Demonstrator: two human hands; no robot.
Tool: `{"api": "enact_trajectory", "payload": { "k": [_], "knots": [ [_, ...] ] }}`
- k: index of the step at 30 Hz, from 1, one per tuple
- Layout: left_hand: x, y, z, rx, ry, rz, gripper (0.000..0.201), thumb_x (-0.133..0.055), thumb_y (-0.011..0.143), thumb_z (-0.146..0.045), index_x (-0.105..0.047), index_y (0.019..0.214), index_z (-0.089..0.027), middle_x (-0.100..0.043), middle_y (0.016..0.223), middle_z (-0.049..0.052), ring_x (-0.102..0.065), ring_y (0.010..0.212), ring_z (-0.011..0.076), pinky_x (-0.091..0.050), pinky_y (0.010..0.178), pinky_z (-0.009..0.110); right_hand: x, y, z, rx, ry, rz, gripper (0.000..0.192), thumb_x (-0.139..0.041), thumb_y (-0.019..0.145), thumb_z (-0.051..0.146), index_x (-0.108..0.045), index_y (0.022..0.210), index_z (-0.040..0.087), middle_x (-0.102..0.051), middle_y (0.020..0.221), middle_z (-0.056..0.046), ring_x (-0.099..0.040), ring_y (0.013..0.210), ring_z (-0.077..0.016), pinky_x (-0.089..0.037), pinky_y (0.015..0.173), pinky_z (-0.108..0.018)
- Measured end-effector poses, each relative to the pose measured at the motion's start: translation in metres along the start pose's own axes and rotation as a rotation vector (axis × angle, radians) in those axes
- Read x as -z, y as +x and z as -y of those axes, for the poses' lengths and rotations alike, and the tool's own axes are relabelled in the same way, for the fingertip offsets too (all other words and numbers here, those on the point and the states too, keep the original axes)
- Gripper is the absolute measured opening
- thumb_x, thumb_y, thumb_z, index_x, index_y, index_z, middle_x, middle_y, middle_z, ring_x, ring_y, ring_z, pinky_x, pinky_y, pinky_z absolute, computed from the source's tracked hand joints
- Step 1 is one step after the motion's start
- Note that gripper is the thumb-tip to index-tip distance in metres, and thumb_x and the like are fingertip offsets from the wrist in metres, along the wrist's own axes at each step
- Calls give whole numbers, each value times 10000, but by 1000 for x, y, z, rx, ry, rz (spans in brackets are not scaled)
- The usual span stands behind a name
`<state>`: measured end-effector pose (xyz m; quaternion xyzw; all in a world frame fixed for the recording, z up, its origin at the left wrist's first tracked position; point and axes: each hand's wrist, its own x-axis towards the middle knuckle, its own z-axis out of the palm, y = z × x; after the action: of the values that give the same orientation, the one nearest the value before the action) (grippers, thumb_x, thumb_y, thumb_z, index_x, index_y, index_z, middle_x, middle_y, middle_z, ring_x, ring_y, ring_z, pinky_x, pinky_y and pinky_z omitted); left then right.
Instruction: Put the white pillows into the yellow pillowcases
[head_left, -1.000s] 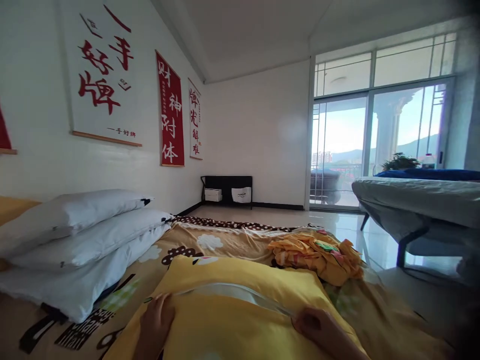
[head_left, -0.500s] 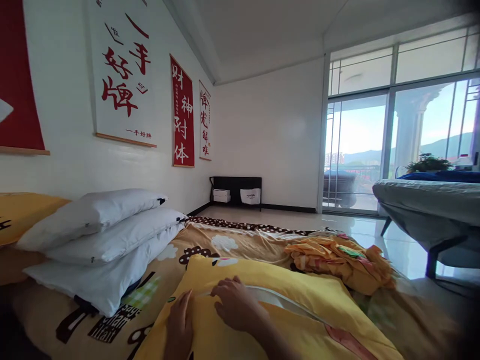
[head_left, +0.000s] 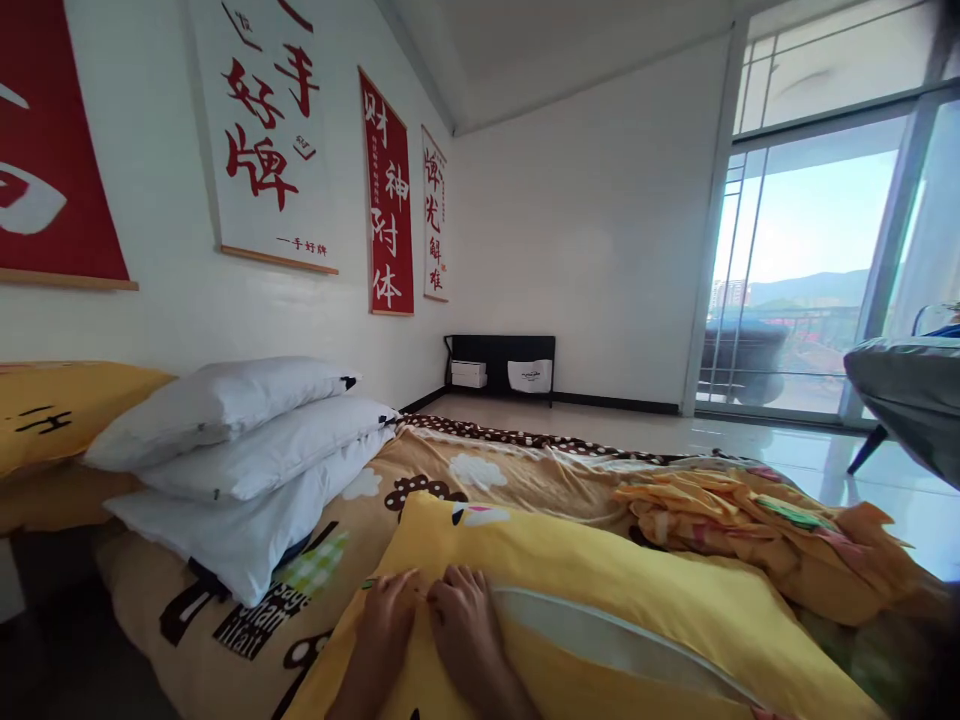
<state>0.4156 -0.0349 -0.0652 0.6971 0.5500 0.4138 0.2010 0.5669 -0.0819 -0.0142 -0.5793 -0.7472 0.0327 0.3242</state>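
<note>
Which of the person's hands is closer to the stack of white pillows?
The left. The left hand rests on the yellow pillowcase at its near left end, on the side toward the white pillows. The right hand lies just beside it, farther from the stack.

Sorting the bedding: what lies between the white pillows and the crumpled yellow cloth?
In the head view, only the patterned bedspread; beside it lies the yellow pillow under both hands.

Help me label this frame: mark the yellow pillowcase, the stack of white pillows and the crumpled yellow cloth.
yellow pillowcase [head_left: 600, 575]: head view, its upper face.
stack of white pillows [head_left: 247, 455]: head view, middle pillow.
crumpled yellow cloth [head_left: 720, 505]: head view, its folded middle.
</note>
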Motion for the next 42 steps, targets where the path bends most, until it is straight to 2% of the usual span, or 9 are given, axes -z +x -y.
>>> {"api": "enact_trajectory", "payload": {
  "k": [3,8,13,19,26,30,35,38,42],
  "knots": [
    [9,10,-15,-70,144,86,383,-504,693,-341,-682,1022,-256,-654,1090,86,-596,1054,275,-456,896,418,2,1,-2,15,47,6,206,-573,836,115,-710,782,259,-659,862,-8,-549,881,-167,-293,793,-305],
    [-4,2,-13,-76,60,-152,278,-379,794,-328,-631,754,-217,-638,836,75,-607,851,247,-468,781,391,-1,-1,-3,70,60,31,204,-576,857,176,-727,765,278,-646,839,-8,-528,851,-153,-270,758,-304],
    [-4,-10,-3,-141,-124,-208,235,-490,711,-345,-638,829,-205,-635,882,71,-604,873,250,-486,826,397,4,-1,2,63,8,95,190,-568,831,171,-710,725,238,-643,872,-15,-513,881,-158,-260,773,-318],
    [0,-9,-9,130,-258,-315,266,-438,719,-427,-554,819,-209,-650,854,83,-610,852,252,-488,811,409,9,-6,6,129,4,142,93,-601,764,206,-683,721,217,-633,888,-10,-492,938,-172,-250,825,-344],
    [-6,-5,-9,115,-130,-169,315,-472,734,-531,-439,619,-240,-523,612,-2,-509,634,193,-422,641,340,12,-3,7,142,-29,184,171,-536,829,202,-686,754,231,-651,899,-11,-513,943,-166,-254,850,-351],
    [-3,-7,-11,106,-66,-99,279,-419,756,-489,-427,649,-231,-502,644,-8,-491,660,192,-399,646,329,10,-2,8,129,-43,197,178,-533,835,197,-688,753,227,-680,888,-22,-537,946,-177,-265,850,-350],
    [-2,-12,-11,81,-175,-14,265,-426,796,-476,-456,745,-217,-527,739,2,-501,742,200,-398,710,331,4,0,9,52,36,162,222,-495,876,173,-703,857,249,-723,906,-2,-604,906,-166,-308,846,-307],
    [-4,-12,-8,69,-188,-6,268,-437,802,-478,-430,725,-221,-477,710,-15,-472,716,189,-383,685,317,0,3,8,-45,17,158,247,-473,886,142,-701,935,224,-729,927,-33,-631,912,-173,-336,826,-285],
    [-4,-11,-4,38,-203,-4,325,-444,828,-528,-427,730,-218,-440,710,-23,-446,704,174,-376,667,304,-4,5,7,-49,-4,163,227,-487,891,162,-702,920,229,-732,908,-29,-643,899,-186,-349,815,-282]
  ]
}}
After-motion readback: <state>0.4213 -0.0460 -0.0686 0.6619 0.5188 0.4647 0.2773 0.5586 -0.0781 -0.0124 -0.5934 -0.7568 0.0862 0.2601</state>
